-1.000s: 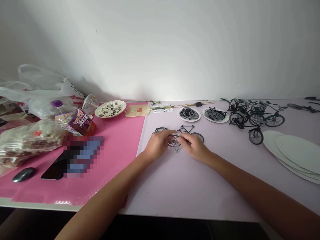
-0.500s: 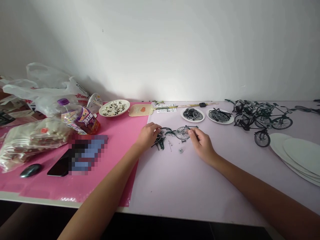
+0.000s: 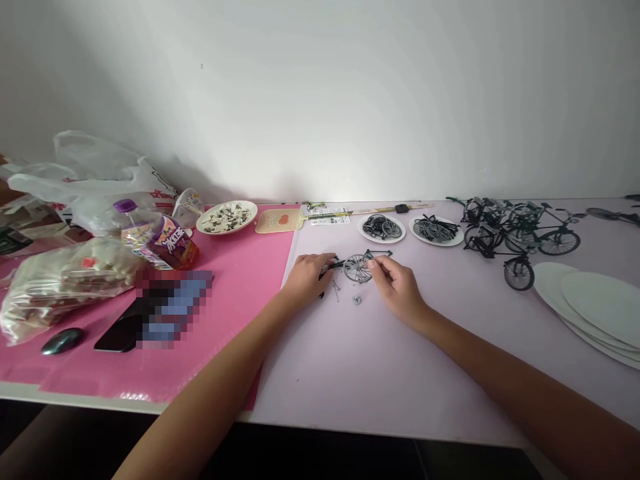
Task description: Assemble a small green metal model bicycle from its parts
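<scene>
"Grey spoked model-bicycle wheel (image 3: 357,268): where exactly?"

"Between both hands, above or on the lilac tabletop (image 3: 325,373), pinched at its right edge by the right hand (image 3: 399,283)."

"And the left hand (image 3: 306,277)?"

"Curled over dark parts (image 3: 330,268); firm grip or mere touch, impossible to tell."

"Main risk?"

"Possibly bent spokes, from too hard a pinch. Perhaps also loss of the small grey round piece (image 3: 357,301) and thin rods (image 3: 337,291), lying loose nearby and easily brushed away by a careless wrist."

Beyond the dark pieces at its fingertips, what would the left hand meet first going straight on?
Probably the grey spoked wheel held by the right hand, though depth is hard to judge here.
</scene>
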Demonstrator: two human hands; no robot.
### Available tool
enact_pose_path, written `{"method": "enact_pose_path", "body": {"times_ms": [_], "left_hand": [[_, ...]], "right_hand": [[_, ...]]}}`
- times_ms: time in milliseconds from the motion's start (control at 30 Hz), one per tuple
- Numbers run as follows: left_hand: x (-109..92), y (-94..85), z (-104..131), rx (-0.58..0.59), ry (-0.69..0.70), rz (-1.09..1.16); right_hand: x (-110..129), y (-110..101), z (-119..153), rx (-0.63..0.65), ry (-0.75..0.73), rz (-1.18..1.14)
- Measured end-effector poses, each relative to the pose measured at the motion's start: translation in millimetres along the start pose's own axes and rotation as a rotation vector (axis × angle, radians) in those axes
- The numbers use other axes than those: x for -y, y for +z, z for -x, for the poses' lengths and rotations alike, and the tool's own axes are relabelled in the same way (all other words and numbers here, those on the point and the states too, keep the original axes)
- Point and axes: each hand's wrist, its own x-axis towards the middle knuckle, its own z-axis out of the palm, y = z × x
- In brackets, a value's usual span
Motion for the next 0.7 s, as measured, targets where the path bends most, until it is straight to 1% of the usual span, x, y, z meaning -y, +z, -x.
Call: {"method": "enact_pose_path", "body": {"times_ms": [133, 267, 433, 567, 700], "left_hand": [[-1.2, 3.6, -3.4, -0.037, -0.044, -0.058], [-2.5, 8.9, -4.8, -0.072, -0.041, -0.079], [-2.7, 12.1, -5.5, -0.045, -0.030, -0.087], [-5.5, 8.6, -4.4, -0.057, 0.007, -0.105], [-9.0, 5.4, -3.0, -0.020, 0.035, -0.125]], "right_hand": [[4.6, -1.3, -0.6, 0.021, -0.004, -0.017], [6.3, -1.5, -0.7, 0.049, -0.009, -0.028], [2.2, -0.6, 0.2, 0.064, -0.002, -0.040], [2.0, -0.9, 0.2, 0.071, -0.002, -0.037], [3.4, -1.3, -0.7, 0.074, 0.001, -0.032]]}}
